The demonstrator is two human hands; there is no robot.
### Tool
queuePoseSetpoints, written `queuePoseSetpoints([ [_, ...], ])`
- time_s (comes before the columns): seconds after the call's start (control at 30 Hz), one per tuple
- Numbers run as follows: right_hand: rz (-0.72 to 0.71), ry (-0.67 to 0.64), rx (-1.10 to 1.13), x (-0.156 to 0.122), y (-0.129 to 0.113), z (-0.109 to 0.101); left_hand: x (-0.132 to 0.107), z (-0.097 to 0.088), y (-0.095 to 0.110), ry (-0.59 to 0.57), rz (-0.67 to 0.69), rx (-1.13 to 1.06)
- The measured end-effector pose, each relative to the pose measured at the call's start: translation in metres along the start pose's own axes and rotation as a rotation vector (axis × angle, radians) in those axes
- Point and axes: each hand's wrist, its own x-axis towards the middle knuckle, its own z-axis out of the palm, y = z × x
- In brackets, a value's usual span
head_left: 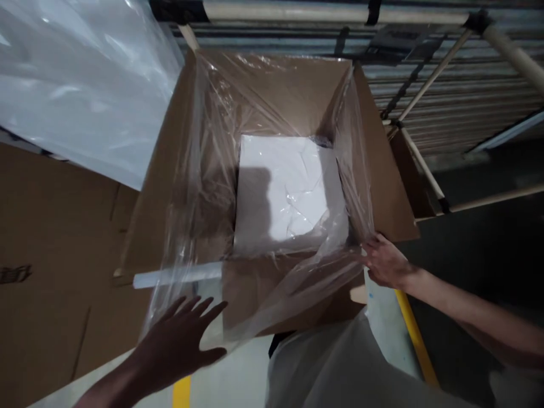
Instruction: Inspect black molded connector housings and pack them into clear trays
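Observation:
In front of me stands an open cardboard box (385, 175), its flaps spread outward. A clear plastic liner (204, 141) hangs inside it and drapes over the near edge. At the bottom, under the film, lies a white, flat sheet-like thing (255, 221) partly in shadow. My right hand (385, 260) pinches the liner's edge at the near right corner. Spread fingers mark my left hand (181, 343), palm down by the liner's near left edge; it grips nothing, and whether it touches the film I cannot tell.
Cream pipes (335, 12) with black joints frame the back and right. Large brown cardboard (51, 238) fills the left, below white plastic-wrapped goods (85, 85). Stacked sheets (446, 107) rise behind the frame. A yellow line (416, 340) marks the floor.

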Motion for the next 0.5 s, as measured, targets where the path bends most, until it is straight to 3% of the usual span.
queuePoseSetpoints([
  [0.1,0.017,0.059,-0.139,-0.015,-0.006,0.037,0.003,-0.008,-0.026,-0.008,0.018,-0.476],
  [0.17,0.029,0.080,-0.133,-0.035,-0.008,0.064,0.015,-0.012,-0.033,0.185,-0.098,-0.816],
  [0.2,0.034,0.088,-0.102,-0.045,-0.009,0.075,0.022,-0.013,-0.032,0.316,-0.194,-0.872],
  [0.27,0.063,0.106,-0.017,-0.064,-0.010,0.091,0.034,-0.011,-0.023,0.512,-0.348,-0.706],
  [0.3,0.091,0.111,0.034,-0.070,-0.011,0.097,0.038,-0.007,-0.016,0.542,-0.361,-0.541],
  [0.4,0.196,0.116,0.244,-0.073,-0.015,0.106,0.047,0.004,0.005,0.489,-0.242,-0.185],
  [0.5,0.299,0.213,0.598,-0.060,-0.015,0.110,0.050,0.008,0.009,0.484,-0.218,-0.270],
])
